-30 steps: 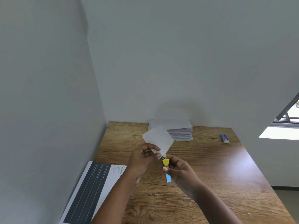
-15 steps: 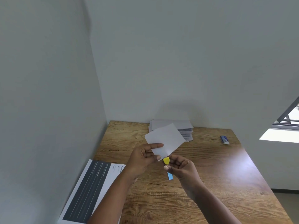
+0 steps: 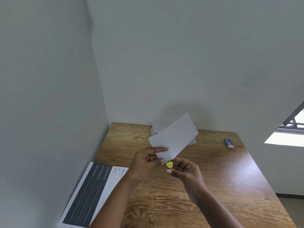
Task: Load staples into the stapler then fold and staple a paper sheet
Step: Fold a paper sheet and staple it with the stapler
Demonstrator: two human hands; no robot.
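Left hand (image 3: 144, 162) raised over mid-surface, thumb and fingers pinching lower corner of folded paper sheet (image 3: 174, 139); sheet tilted, upper end angled toward far right. Right hand (image 3: 185, 170) just beside it, fingers curled round small stapler (image 3: 169, 164), yellow end showing, nose meeting sheet's lower edge. Both held clear above wooden surface (image 3: 213, 186). Stack of paper (image 3: 156, 129) lying at far edge, partly hidden behind held sheet. Small blue-and-white box (image 3: 228, 143) near far right corner, well apart from hands. Printed sheet with dark panel (image 3: 92, 195) flat along left edge, near corner, partly under left forearm.
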